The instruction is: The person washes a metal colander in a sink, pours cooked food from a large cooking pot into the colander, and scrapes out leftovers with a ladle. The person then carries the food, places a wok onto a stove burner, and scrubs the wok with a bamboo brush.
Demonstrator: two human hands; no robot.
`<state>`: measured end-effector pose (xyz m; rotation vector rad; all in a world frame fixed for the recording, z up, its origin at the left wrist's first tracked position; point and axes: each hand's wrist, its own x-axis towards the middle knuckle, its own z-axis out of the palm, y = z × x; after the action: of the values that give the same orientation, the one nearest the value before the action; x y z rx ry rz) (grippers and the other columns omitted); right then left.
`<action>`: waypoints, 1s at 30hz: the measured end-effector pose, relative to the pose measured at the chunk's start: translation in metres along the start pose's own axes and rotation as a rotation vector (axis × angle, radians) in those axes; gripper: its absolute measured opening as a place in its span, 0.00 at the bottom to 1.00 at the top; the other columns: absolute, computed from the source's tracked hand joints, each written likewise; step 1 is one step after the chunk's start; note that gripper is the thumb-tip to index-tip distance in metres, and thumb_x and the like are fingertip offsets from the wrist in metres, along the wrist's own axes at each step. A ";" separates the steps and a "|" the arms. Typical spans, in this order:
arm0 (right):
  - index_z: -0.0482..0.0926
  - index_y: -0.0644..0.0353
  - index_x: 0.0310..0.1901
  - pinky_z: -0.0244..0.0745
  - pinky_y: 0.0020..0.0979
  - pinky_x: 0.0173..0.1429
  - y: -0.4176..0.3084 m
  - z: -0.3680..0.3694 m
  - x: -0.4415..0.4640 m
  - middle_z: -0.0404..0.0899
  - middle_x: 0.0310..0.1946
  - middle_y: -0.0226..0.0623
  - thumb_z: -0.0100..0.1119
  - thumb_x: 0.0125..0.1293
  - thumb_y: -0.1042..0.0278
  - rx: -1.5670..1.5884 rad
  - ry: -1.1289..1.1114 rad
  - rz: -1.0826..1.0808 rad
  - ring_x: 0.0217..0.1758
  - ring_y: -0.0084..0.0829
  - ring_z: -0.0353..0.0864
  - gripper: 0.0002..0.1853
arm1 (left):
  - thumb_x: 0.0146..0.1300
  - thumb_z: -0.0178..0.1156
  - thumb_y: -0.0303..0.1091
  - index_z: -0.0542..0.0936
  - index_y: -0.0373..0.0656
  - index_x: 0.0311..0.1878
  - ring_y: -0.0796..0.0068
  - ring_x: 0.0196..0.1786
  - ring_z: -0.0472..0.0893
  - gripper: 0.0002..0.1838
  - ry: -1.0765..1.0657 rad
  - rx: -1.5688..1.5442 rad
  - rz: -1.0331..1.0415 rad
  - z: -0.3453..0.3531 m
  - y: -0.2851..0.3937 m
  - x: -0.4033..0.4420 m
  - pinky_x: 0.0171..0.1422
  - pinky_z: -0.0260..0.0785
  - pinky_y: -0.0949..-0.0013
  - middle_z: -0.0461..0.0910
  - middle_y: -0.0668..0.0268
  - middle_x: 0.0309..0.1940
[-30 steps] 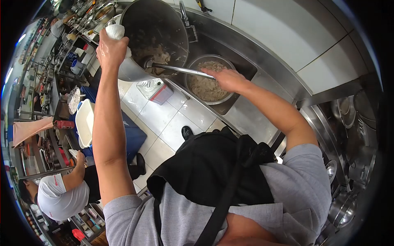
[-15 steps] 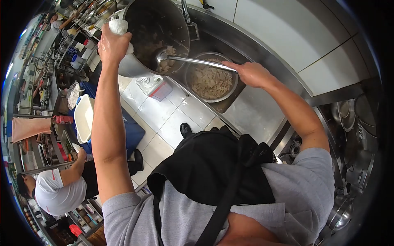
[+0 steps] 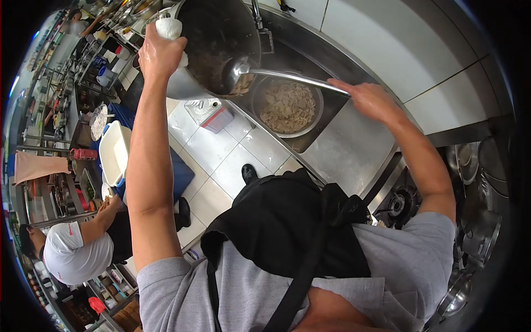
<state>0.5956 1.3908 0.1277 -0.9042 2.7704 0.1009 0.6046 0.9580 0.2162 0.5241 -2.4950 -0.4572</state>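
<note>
Clamped on white cloth (image 3: 169, 29) against the tilted pot (image 3: 221, 39), upper left, your left hand (image 3: 161, 54) braces while your right hand (image 3: 371, 100) grips the ladle (image 3: 287, 76) at the pot's mouth, apparently scooping food (image 3: 244, 84) out, so the next move calls for a level ladle toward the upper-centre bowl (image 3: 319, 110).

The wall (image 3: 398, 50) at upper right was pale and large-tiled, with a steel counter (image 3: 348, 144) along it. White-tiled floor (image 3: 215, 152) showed near the centre; crowded shelving (image 3: 41, 146) and bright lights (image 3: 15, 87) filled the left.
</note>
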 end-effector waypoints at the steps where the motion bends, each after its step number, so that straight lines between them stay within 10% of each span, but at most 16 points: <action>1: 0.56 0.28 0.75 0.77 0.47 0.39 0.008 -0.004 -0.008 0.81 0.28 0.46 0.47 0.56 0.82 -0.026 0.001 0.020 0.30 0.46 0.81 0.46 | 0.45 0.66 0.43 0.73 0.41 0.57 0.42 0.54 0.80 0.34 -0.004 -0.001 -0.002 0.001 0.000 0.000 0.61 0.70 0.50 0.82 0.44 0.48; 9: 0.54 0.28 0.76 0.75 0.48 0.42 0.025 -0.026 -0.065 0.82 0.34 0.47 0.47 0.55 0.83 0.037 -0.175 0.275 0.31 0.47 0.80 0.47 | 0.46 0.66 0.46 0.73 0.41 0.59 0.41 0.55 0.80 0.35 0.024 0.022 0.044 0.007 -0.006 0.005 0.62 0.69 0.50 0.82 0.43 0.49; 15: 0.52 0.32 0.76 0.72 0.50 0.42 -0.012 0.033 0.002 0.81 0.35 0.51 0.52 0.59 0.77 0.508 -0.056 0.023 0.30 0.49 0.78 0.44 | 0.45 0.66 0.46 0.74 0.38 0.56 0.41 0.55 0.79 0.34 -0.009 0.028 0.044 0.003 -0.003 0.006 0.62 0.69 0.51 0.82 0.43 0.49; 30: 0.50 0.25 0.76 0.78 0.50 0.48 -0.094 0.074 0.109 0.82 0.40 0.49 0.45 0.58 0.83 0.301 -0.096 -0.083 0.42 0.48 0.84 0.47 | 0.45 0.65 0.43 0.72 0.37 0.58 0.40 0.56 0.79 0.36 -0.079 0.022 0.048 -0.005 -0.011 0.007 0.62 0.69 0.51 0.81 0.43 0.49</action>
<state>0.5797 1.2624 0.0306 -0.9054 2.5623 -0.2718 0.6050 0.9448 0.2185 0.4618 -2.5848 -0.4398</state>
